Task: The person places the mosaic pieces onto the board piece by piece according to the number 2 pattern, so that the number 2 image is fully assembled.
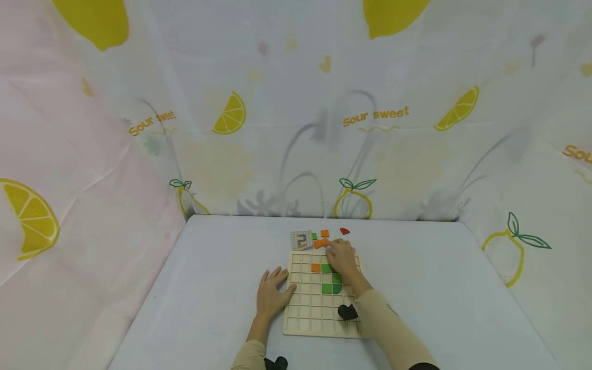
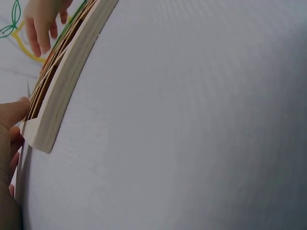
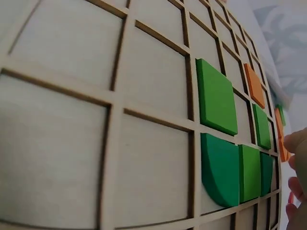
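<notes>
Flat orange square tiles (image 1: 317, 244) are lying near the far edge of the white tabletop (image 1: 208, 288), beyond the pale wooden grid board (image 1: 305, 311), probably handling as light and stiff, best pinched by opposite edges. The right hand (image 1: 342, 257) is hovering there, fingers loosely extended, contact unclear. The left hand (image 1: 272, 295) is lying spread wide, thumb overlapping the board's left edge. The lemon-print cloth (image 1: 259, 67) is reading "Sour sweet".

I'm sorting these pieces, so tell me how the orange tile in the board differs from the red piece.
The orange tile is square, while the red piece has a curved edge. The orange tile sits in a cell of the board; the red piece lies on the table beyond it. Both lie flat.
</notes>
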The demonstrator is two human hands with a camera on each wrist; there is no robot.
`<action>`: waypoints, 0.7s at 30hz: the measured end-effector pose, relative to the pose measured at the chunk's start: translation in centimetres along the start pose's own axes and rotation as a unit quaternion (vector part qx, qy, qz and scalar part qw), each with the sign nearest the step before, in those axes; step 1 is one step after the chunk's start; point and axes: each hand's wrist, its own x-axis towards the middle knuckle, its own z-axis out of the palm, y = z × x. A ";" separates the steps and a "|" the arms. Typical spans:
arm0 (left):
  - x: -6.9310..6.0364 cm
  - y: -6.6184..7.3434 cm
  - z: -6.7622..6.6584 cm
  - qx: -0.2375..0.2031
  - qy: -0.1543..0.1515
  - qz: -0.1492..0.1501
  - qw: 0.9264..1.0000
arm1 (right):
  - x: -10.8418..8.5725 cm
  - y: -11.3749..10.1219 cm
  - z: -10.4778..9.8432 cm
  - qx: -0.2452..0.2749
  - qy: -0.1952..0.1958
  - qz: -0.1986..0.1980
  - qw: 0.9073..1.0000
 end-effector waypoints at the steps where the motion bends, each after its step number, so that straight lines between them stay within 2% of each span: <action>1: 0.0 0.0 0.0 -0.001 0.000 0.000 1.000 | 0.3 0.0 0.1 -0.002 -0.011 0.008 1.000; 9: -0.1 -0.1 0.0 0.002 -0.001 0.008 1.000 | 1.8 0.0 0.5 -0.024 -0.076 0.031 0.996; 16: -0.1 -0.1 -0.1 0.010 0.002 0.008 1.000 | 2.9 -0.2 0.4 -0.065 -0.150 0.038 0.986; 21: 0.0 0.0 -0.1 0.012 0.004 0.012 1.000 | 3.3 -0.2 0.3 -0.079 -0.164 0.040 0.983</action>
